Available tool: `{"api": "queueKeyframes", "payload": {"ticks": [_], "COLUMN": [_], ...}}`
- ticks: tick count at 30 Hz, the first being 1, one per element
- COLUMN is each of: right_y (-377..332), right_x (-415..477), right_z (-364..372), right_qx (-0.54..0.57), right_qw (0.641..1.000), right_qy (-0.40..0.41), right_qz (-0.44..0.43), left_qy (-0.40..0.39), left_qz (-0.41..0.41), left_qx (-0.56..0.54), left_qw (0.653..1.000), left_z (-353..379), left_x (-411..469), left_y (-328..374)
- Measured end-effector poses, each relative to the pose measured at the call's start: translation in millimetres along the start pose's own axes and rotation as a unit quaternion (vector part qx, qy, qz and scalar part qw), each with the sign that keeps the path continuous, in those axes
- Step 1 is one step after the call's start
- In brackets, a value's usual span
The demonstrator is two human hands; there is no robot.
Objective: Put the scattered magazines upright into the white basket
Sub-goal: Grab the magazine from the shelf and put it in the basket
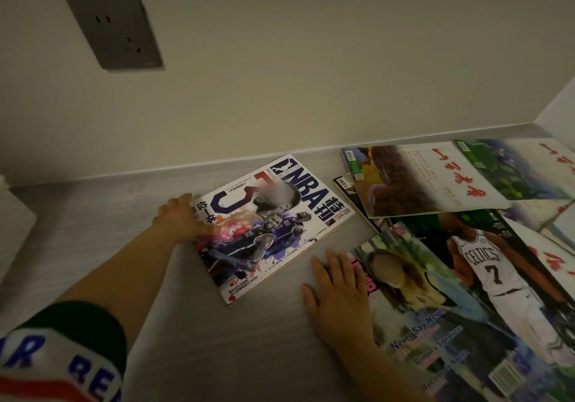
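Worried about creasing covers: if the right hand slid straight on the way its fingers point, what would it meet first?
Probably the NBA magazine, near its lower right corner; the right hand points up toward it, though depth is unclear.

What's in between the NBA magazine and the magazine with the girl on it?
In the head view, only bare grey tabletop separates the NBA magazine from the girl-cover magazine. The right hand lies flat in that gap, its fingers touching the girl-cover magazine's edge.

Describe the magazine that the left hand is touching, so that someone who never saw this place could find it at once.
Start at the grey wall socket and look down to the grey surface below. The NBA magazine lies flat there, with the left hand on its edge. Unlike the overlapping pile of magazines to the right, it lies alone.
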State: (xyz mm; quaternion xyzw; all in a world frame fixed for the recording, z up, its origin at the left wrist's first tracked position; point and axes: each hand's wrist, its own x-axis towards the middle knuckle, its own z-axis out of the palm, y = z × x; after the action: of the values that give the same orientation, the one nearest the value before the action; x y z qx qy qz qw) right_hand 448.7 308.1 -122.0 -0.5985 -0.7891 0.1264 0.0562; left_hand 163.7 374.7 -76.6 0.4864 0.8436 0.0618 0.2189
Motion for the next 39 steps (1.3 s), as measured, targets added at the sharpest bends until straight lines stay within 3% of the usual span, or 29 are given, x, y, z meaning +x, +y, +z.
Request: {"api": "queueKeyframes", "payload": {"ticks": [7, 13, 19, 25, 28, 30, 32, 35, 39], "right_y": [1, 0, -3, -6, -9, -20, -40, -68, -91], "right_x": [0, -1, -4, -6, -5, -4, 1, 13, 18], "right_z": [-3, -6, -8, -12, -19, -34, -52, -71, -82], "right_qx": [0.013, 0.01, 0.018, 0.0, 0.087, 0.241, 0.412, 0.507, 0.601], "right_qw": [1.0, 1.0, 1.0, 1.0, 0.995, 0.966, 0.902, 0.848, 0.785], "right_qy": [-0.009, 0.001, -0.003, -0.016, 0.004, 0.008, -0.029, -0.091, -0.084], "right_qz": [0.0, 0.003, 0.007, 0.008, 0.044, 0.094, 0.124, 0.127, 0.128], "left_qy": [-0.037, 0.104, 0.167, 0.212, 0.236, 0.248, 0.25, 0.244, 0.249], "left_qz": [-0.007, 0.08, 0.097, 0.085, 0.079, 0.074, 0.071, 0.074, 0.08], "left_qx": [0.036, 0.078, -0.166, -0.387, -0.461, -0.488, -0.515, -0.538, -0.538], "left_qw": [0.999, 0.988, 0.967, 0.893, 0.852, 0.833, 0.817, 0.804, 0.802], "left_z": [-10, 4, 22, 20, 14, 10, 6, -4, -20], "left_x": [-10, -62, -114, -166, -190, -203, -213, -226, -235], "left_y": [8, 1, -28, -29, -31, -34, -36, -41, -59]}}
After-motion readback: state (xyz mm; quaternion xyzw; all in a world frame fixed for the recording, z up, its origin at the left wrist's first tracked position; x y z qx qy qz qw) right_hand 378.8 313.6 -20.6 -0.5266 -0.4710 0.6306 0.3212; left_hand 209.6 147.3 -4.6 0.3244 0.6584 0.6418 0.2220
